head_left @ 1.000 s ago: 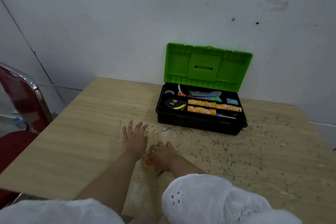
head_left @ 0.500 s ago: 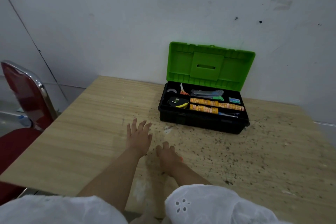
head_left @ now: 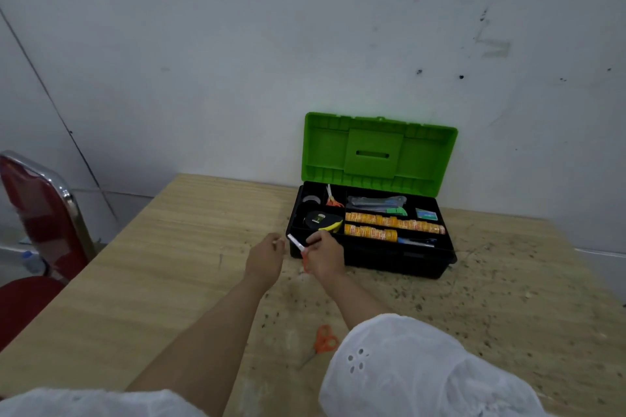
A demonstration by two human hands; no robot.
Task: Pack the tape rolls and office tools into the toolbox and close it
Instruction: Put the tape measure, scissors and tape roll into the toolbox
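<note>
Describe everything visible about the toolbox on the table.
The toolbox is a black plastic tray base with a bright green ribbed lid, open and upright near the wall. It sits at the far side of the wooden table. Its compartments hold orange tape rolls, a yellow-and-black tape measure, orange-handled scissors and other small tools. The right hand, holding a small white-and-orange item, is at its front left corner.

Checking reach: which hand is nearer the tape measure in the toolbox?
Right. The right hand is just in front of the tape measure; the left hand is farther left, outside the toolbox.
</note>
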